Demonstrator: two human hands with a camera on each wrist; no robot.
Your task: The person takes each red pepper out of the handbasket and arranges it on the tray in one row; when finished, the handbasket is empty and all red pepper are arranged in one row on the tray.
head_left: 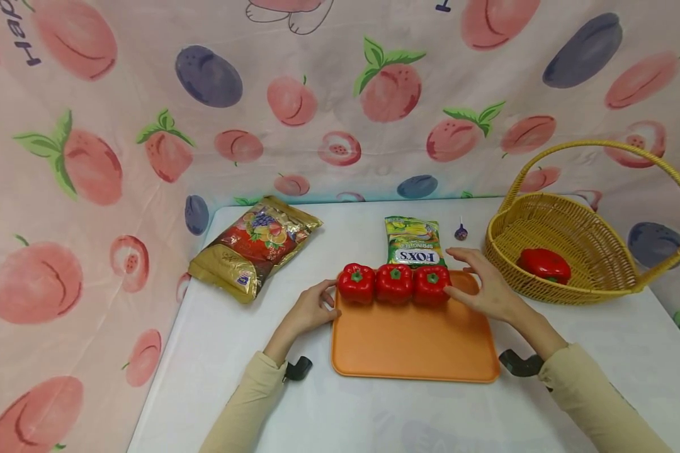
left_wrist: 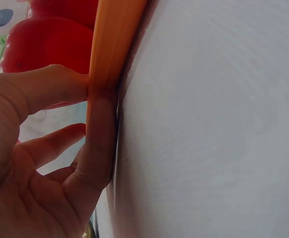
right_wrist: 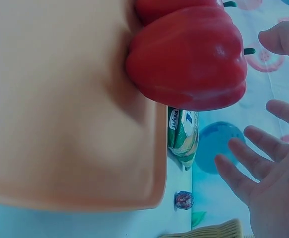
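Observation:
Three red bell peppers [head_left: 394, 284] stand side by side along the far edge of an orange tray [head_left: 413, 346], their green stems up. At the tray's left side my left hand [head_left: 311, 308] pinches the rim, with the leftmost pepper just beyond. In the left wrist view, fingers of the left hand [left_wrist: 50, 163] meet the tray's edge [left_wrist: 112, 44] from both sides. My right hand [head_left: 490, 292] is spread beside the rightmost pepper [right_wrist: 189, 59]. The right wrist view shows the right hand [right_wrist: 278, 188] apart from that pepper, holding nothing.
A yellow wicker basket [head_left: 504, 258] with a tall handle stands at the right, another red bell pepper [head_left: 544, 265] inside. Behind the tray lie a green Fox's candy bag [head_left: 412, 238] and a small lollipop [head_left: 461, 233]. A gold-and-red bag [head_left: 255, 245] lies at the left.

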